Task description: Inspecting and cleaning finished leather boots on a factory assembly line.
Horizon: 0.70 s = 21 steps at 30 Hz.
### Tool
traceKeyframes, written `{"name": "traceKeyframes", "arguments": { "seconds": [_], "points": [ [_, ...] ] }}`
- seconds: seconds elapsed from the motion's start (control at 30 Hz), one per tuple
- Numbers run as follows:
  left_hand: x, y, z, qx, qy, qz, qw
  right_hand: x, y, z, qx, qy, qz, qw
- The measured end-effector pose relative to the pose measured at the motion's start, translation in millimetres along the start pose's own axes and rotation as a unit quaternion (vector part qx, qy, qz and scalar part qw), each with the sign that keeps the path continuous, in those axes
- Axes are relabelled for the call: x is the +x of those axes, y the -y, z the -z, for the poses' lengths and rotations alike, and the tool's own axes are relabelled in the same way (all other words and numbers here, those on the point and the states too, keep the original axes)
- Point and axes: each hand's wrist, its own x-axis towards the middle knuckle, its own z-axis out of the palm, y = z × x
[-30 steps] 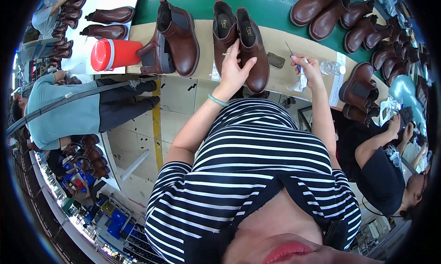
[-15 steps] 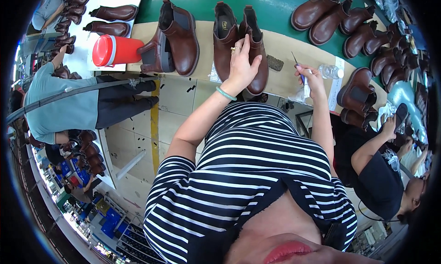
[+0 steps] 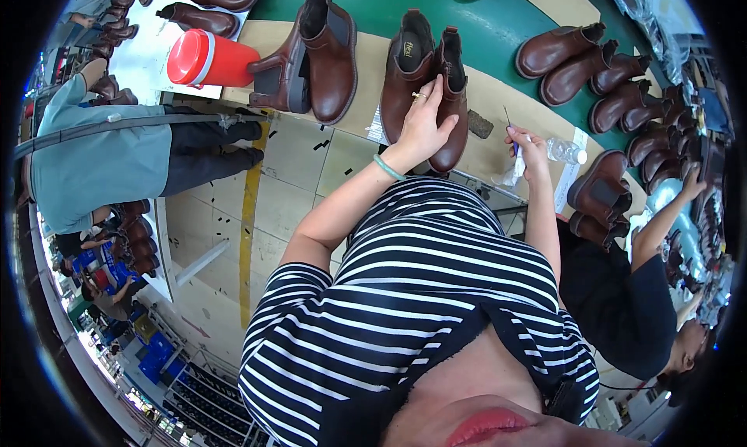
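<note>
A pair of brown leather ankle boots stands on the tan board (image 3: 369, 66), toes toward me. My left hand (image 3: 424, 128) lies over the fronts of both the left boot (image 3: 395, 108) and the right boot (image 3: 461, 136), its fingers stretched out and gripping nothing. To the right, my right hand (image 3: 532, 153) is closed around a thin pointed tool (image 3: 514, 141) with a bluish-purple handle, tip facing away from me. A crumpled white piece (image 3: 511, 175) hangs just below those fingers; whether they hold it too I cannot tell. Between the hands sits a rough brown block (image 3: 480, 124).
A clear bottle (image 3: 566, 151) lies right of my right hand. Further left are another boot pair (image 3: 331, 77) and a red jug (image 3: 189, 58). More boots (image 3: 576, 73) fill the green surface (image 3: 498, 27). Co-workers stand left (image 3: 93, 159) and right (image 3: 622, 307).
The whole view has shifted, so the boots and board sit further right. My hands keep nearly the same pose. The right co-worker's arm has reached outward toward the boots.
</note>
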Motion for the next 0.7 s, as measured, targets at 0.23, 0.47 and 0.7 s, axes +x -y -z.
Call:
{"name": "traceKeyframes", "arguments": {
  "seconds": [0.23,0.47,0.7],
  "points": [
    [-17,19,32,-0.065,0.047,0.022,0.997,12,-13,2,-0.026,-0.051,0.011,0.998],
    [-35,79,65,-0.091,0.004,0.246,0.965,16,-41,12,-0.088,-0.147,0.057,0.983],
    [-47,113,71,-0.203,0.065,0.398,0.892,14,-54,11,-0.363,-0.297,0.14,0.872]
  ]
}}
